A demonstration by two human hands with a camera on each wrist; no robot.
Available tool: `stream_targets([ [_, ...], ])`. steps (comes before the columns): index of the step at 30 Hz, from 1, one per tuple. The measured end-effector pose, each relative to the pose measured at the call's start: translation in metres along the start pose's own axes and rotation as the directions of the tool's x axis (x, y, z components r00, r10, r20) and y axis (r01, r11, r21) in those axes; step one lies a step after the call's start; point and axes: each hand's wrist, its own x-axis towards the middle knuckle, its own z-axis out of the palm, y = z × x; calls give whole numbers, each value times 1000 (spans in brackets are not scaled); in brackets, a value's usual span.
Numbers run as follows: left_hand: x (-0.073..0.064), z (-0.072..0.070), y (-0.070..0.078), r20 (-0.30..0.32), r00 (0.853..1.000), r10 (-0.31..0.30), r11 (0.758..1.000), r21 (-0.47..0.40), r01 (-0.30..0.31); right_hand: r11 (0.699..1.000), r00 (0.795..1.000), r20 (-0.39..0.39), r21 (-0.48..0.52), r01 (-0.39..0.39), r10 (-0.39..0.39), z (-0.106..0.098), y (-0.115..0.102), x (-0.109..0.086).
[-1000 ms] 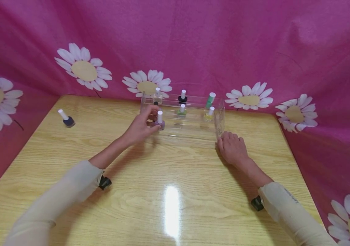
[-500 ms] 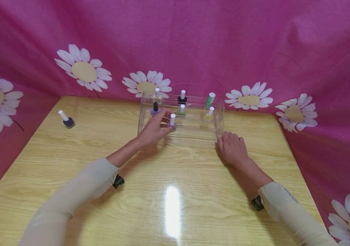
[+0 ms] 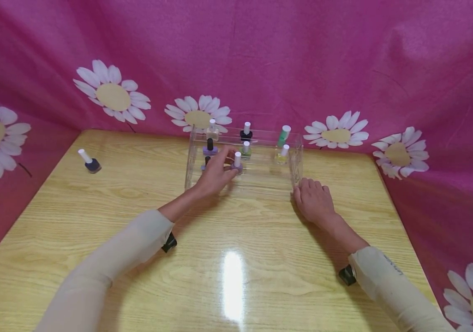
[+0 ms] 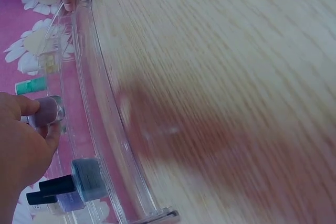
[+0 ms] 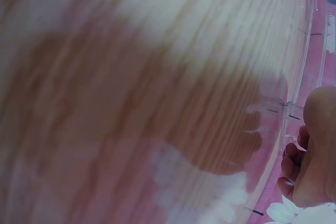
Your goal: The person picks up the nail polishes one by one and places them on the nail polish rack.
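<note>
My left hand (image 3: 215, 174) pinches a mauve nail polish bottle (image 4: 47, 111) with a white cap, upright over the middle of a clear tiered display rack (image 3: 261, 177). Whether the bottle touches a shelf I cannot tell. Beside that hand, at the rack's left, are a blue-grey bottle (image 4: 89, 178) with a black cap and a lilac one (image 3: 210, 150) behind it. A green bottle (image 3: 245, 151) stands just behind the held one. At the rack's right front corner my right hand (image 3: 314, 199) grips the end panel with curled fingers (image 5: 294, 158).
On the rack's upper tiers stand a pale bottle (image 3: 212, 133), a black one (image 3: 246, 134), a teal-green one (image 3: 284, 136) and a yellow one (image 3: 281, 157). A navy bottle (image 3: 92, 164) stands apart at the table's left. A pink flowered cloth (image 3: 261, 60) hangs behind the wooden table (image 3: 194, 276).
My left hand has carried the mauve bottle rightward from the rack's left end to its middle, uncovering the black-capped bottles there. The right hand has stayed at the rack's corner.
</note>
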Motion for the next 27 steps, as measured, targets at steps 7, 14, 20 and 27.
stream_targets([
  [7,6,5,-1,18,999,26,1000,-9,-26,1000,1000,1,-4,-1,1,1,1,0],
  [14,8,9,-2,32,999,20,1000,-4,-20,1000,1000,0,1,-3,3,2,2,-1],
  [20,9,13,-9,43,998,40,999,25,-41,1000,1000,9,7,-7,7,2,2,-2],
  [27,11,14,-12,74,997,-11,993,116,2,1000,1000,5,16,-11,11,1,1,0],
])
